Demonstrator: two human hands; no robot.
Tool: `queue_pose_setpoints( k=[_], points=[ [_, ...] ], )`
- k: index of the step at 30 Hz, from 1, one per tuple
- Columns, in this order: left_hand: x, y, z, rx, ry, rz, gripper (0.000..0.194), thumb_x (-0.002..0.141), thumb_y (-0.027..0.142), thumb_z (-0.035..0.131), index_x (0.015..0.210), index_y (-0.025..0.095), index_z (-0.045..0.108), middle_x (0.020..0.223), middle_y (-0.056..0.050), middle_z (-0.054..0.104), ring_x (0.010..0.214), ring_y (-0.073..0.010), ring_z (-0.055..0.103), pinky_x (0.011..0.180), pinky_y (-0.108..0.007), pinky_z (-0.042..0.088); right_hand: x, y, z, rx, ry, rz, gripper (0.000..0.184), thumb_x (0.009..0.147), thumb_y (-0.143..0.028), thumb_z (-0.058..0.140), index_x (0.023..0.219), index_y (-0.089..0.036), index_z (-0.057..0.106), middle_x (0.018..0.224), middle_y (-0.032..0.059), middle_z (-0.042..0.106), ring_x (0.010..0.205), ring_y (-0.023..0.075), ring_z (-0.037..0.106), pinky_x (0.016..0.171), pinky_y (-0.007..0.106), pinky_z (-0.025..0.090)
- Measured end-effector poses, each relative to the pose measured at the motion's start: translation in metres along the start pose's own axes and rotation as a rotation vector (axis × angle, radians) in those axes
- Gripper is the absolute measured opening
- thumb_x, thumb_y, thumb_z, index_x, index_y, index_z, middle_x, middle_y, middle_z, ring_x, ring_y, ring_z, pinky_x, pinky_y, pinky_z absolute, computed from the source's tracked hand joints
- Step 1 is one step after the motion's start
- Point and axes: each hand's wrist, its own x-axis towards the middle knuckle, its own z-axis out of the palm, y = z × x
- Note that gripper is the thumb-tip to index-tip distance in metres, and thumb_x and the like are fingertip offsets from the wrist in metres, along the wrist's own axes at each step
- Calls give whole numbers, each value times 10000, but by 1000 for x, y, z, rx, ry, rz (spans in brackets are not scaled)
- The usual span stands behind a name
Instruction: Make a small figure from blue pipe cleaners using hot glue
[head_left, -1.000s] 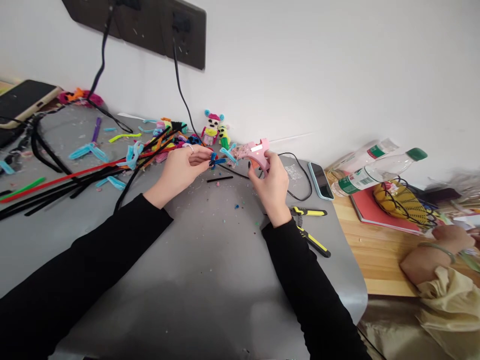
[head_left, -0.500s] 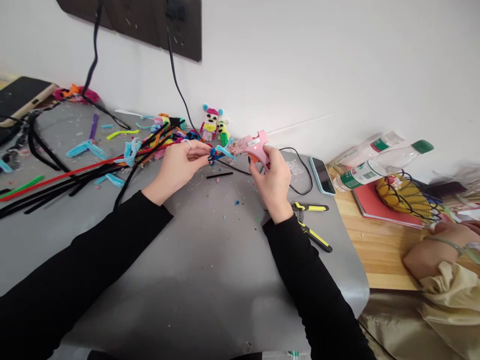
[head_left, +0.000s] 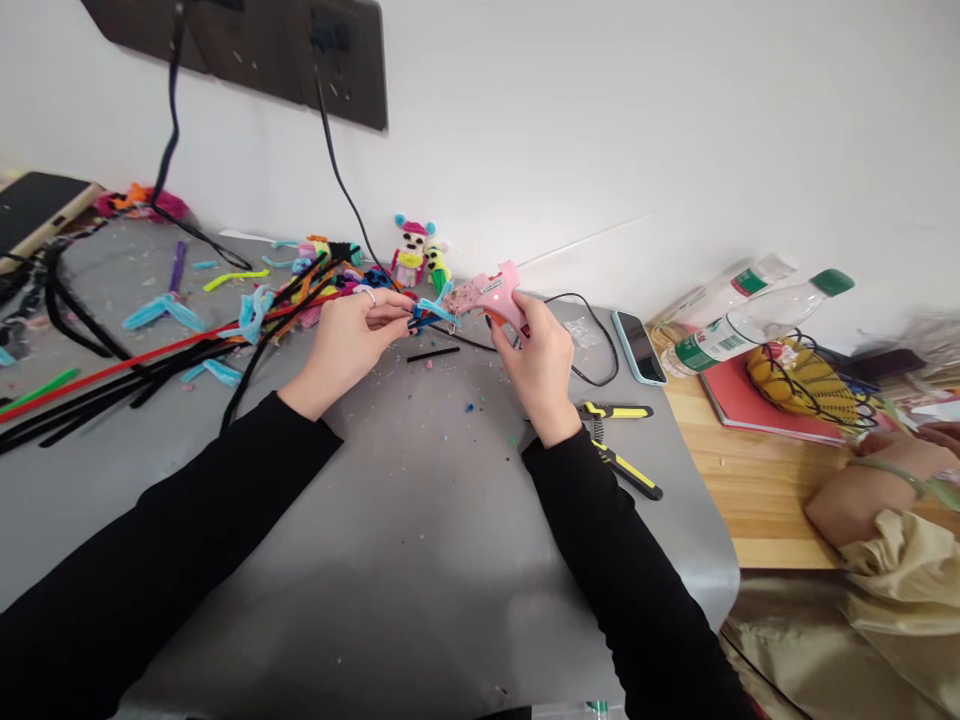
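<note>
My left hand [head_left: 356, 335] pinches a small piece of blue pipe cleaner [head_left: 424, 316] between thumb and fingers. Wrapped round the handle of a pink glue gun [head_left: 501, 292], my right hand [head_left: 541, 360] points its nozzle left at that piece. A light-blue pipe cleaner strip [head_left: 435, 304] lies across the nozzle end; whether it is joined to the blue piece I cannot tell. Behind stand two small pipe cleaner dolls [head_left: 411, 255]. Below the hands lies a short black pipe cleaner [head_left: 433, 354].
Black and red pipe cleaners [head_left: 150, 350] spread over the left of the grey table [head_left: 420, 560]. Yellow-black pliers [head_left: 619, 450] and a phone [head_left: 639, 347] lie at right. Beyond are bottles [head_left: 720, 340], a basket [head_left: 806, 385] and another person's arm [head_left: 862, 495].
The glue gun's nozzle has come closer to the blue piece in my left hand. The view has shifted slightly; both hands keep their holds.
</note>
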Motion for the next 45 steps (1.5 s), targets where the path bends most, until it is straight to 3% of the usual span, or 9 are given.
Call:
queue_pose_setpoints(
  k=[12,33,45],
  points=[
    [0,-1,-2,17,-16,16,197,791,225,740,979,187,782,980,-75,837,981,-278,804,940,-391,660,0,-2,-2,-3,-14,-5,317,1009,-338,573,1292,-204,626,1064,100,742,890,223,691,703,305,502],
    [1,-2,1,-43,-14,-34,227,749,277,756,957,188,766,933,-69,837,899,-269,814,905,-392,675,-1,-2,-1,-13,-19,-14,318,995,-287,581,1290,-190,648,1073,104,763,880,217,701,689,295,486],
    [1,-6,-2,11,-23,31,220,748,289,697,940,205,762,960,-75,841,953,-274,816,887,-356,674,-2,-1,2,16,29,-20,277,1020,-332,588,1252,-208,676,1118,112,781,891,226,718,686,296,497]
  ],
)
